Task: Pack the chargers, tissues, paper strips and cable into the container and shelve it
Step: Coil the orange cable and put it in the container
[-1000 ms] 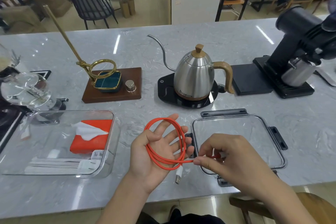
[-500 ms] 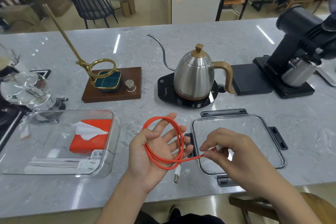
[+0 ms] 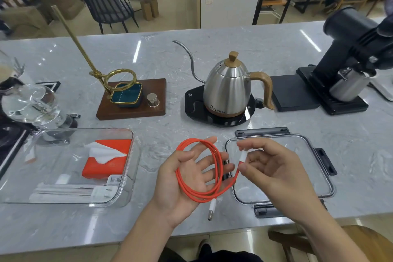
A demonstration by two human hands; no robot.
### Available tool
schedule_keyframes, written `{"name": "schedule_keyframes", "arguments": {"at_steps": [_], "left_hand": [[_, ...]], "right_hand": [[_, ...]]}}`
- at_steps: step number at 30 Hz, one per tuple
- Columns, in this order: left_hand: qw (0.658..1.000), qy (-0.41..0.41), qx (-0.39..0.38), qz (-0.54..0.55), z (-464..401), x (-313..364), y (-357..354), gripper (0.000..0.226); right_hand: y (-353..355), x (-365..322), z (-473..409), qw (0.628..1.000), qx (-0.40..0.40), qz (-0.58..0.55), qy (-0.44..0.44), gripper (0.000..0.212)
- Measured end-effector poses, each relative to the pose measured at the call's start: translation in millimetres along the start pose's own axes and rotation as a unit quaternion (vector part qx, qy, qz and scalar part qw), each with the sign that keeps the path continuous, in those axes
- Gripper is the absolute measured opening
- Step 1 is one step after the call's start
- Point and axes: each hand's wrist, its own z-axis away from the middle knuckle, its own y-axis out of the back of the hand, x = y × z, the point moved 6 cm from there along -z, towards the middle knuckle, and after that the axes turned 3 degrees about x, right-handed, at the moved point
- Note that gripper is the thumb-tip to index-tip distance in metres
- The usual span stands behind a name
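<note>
An orange cable (image 3: pixel 216 168) is looped around the straight fingers of my left hand (image 3: pixel 187 178), palm up, above the table's front edge. Its white USB plug dangles below that palm. My right hand (image 3: pixel 274 168) pinches the cable's other white end over the clear lid (image 3: pixel 319 176). The clear container (image 3: pixel 129 176) stands at the left. Inside lie an orange tissue pack (image 3: pixel 108 159), white paper strips (image 3: pixel 63 192) and white chargers (image 3: pixel 104 189).
Behind my hands stand a steel kettle (image 3: pixel 227 89) on a black base, a brass dripper stand (image 3: pixel 131 100) on a wooden block, a black grinder (image 3: pixel 348 66) at the right and glassware (image 3: pixel 32 102) at the left. A wooden stool (image 3: pixel 361 242) is below the table edge.
My right hand has risen and moved right, drawing the cable's free end up so its white plug shows between the fingers. The loop on my left hand stays put.
</note>
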Motion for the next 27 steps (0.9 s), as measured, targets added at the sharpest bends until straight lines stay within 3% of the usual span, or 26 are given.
{"name": "schedule_keyframes", "arguments": {"at_steps": [10,27], "left_hand": [[0.998,0.034,-0.049,-0.023,1,-7,-8,0.065],[1.000,0.013,-0.028,0.002,12,8,4,0.059]], "right_hand": [[-18,-9,3,0.987,0.016,0.145,0.072,0.057],[-47,-9,1,0.983,-0.055,0.167,0.055,0.055]]}}
